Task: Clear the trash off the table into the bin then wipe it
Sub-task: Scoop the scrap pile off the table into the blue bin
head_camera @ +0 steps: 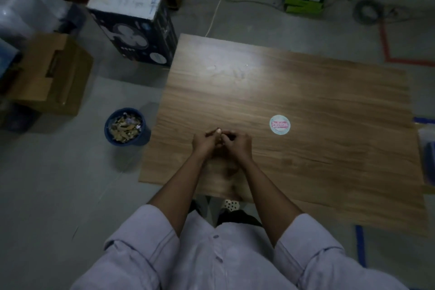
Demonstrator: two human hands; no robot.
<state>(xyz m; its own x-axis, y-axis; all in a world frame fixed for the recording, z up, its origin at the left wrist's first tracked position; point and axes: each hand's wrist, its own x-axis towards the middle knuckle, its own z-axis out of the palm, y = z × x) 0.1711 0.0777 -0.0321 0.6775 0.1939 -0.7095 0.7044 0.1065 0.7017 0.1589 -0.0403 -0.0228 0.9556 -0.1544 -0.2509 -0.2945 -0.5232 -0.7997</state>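
Left hand (204,143) and right hand (238,144) meet over near surface (306,92), fingers curled together, probably gathering a last scrap, though grip cannot be told; trash-filled bin (144,134) on floor, left; round disc (279,124) lies just right.

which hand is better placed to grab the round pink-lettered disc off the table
Right, probably. The disc lies on the table to the right of both hands, nearest the right hand; the left hand would have to cross over it.
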